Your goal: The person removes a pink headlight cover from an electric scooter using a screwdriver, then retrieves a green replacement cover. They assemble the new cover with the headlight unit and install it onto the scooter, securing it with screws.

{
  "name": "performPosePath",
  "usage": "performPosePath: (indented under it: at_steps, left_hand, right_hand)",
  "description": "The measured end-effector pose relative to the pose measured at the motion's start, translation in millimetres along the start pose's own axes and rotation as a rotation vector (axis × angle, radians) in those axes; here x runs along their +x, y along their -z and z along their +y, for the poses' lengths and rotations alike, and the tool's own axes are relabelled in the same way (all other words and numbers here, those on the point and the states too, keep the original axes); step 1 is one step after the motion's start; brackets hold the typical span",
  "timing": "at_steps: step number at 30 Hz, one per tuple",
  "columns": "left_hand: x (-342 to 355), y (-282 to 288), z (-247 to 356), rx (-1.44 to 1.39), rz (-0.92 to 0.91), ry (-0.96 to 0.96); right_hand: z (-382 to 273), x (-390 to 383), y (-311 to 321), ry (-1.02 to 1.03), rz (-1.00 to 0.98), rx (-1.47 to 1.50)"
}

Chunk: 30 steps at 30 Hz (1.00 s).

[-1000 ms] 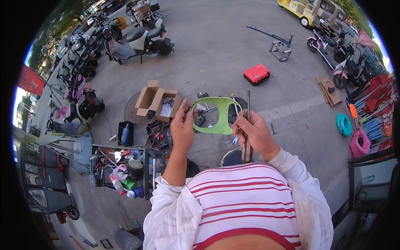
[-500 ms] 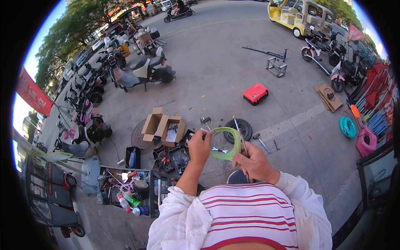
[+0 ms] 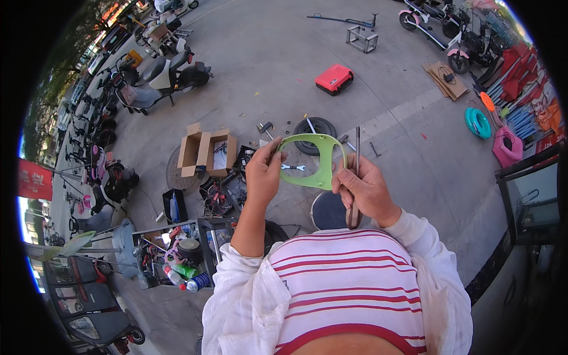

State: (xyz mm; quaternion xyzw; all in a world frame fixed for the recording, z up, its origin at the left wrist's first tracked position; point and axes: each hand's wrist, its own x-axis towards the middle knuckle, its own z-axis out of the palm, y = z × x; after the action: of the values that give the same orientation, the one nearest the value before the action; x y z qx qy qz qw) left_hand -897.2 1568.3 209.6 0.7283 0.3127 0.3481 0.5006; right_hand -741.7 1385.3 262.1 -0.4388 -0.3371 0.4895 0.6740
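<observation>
A light green plastic frame, rounded with large openings, is held up in front of my chest. My left hand pinches its left edge between thumb and fingers. At its right edge the thumb and fingers of my right hand close on the rim. That same hand also grips a screwdriver, whose shaft points away from me beside the frame, apart from it. Through the frame's opening a wrench shows on the ground. Part of each hand's grip is hidden.
A round dark stool stands close before me. Beyond lie a tyre, a hammer and a red case. To the left are cardboard boxes and a bin of tools and bottles; at right, a glass-paned door.
The view has tipped downward and the frame has turned, showing more of its face. The screwdriver now stands out to the right of the frame. Both hands keep their holds.
</observation>
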Motion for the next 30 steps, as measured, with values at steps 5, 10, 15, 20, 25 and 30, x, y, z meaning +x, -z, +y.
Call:
performPosePath:
  at_steps: [5,10,15,20,25,30]
  left_hand:
    - [10,-54,19,0.063,0.091,0.119]
    - [12,-145,35,-0.076,0.133,-0.047]
    - [18,-243,53,-0.151,0.156,-0.039]
    - [17,-334,72,-0.168,0.169,-0.129]
    - [18,-409,101,-0.268,0.032,-0.104]
    - [31,-464,121,-0.316,-0.204,-0.097]
  right_hand:
    - [-22,-24,30,-0.017,-0.065,-0.111]
    - [-49,-57,92,0.046,0.096,-0.109]
    - [-72,-95,160,0.170,0.112,-0.229]
    - [-93,-133,226,0.209,0.156,-0.263]
    - [-116,-170,274,0.303,0.259,-0.291]
    - [-134,-198,315,0.353,0.418,-0.374]
